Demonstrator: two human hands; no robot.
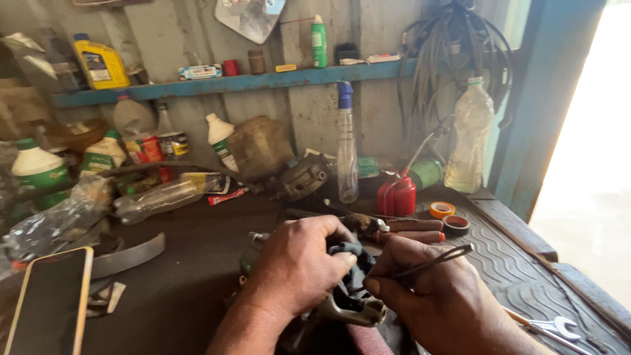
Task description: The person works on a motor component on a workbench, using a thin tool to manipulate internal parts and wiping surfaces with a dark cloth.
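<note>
**Figure: Holding a small metal part steady while you work it with tweezers**

Your left hand is curled tight around a dark rag and the top of a small grey metal part, which sits on the dark workbench at about 6 o'clock in the view, just below your knuckles. Your right hand, at 5 o'clock and touching the left, pinches a pair of thin dark tweezers between thumb and forefinger; the loop end points away toward 2 o'clock, and the tips are hidden in the rag (so you cannot tell what they grip).

To do this well, keep the part pressed down under the left palm so it cannot roll. Brace the right hand against the left, as it is now, for fine control. Squeeze lightly; a hard pinch probably lets small pieces spring away.

Red-handled pliers lie just beyond your hands at 12 o'clock, a red oil can behind them. A phone rests at 9 o'clock, a spanner at 4 o'clock.
</note>
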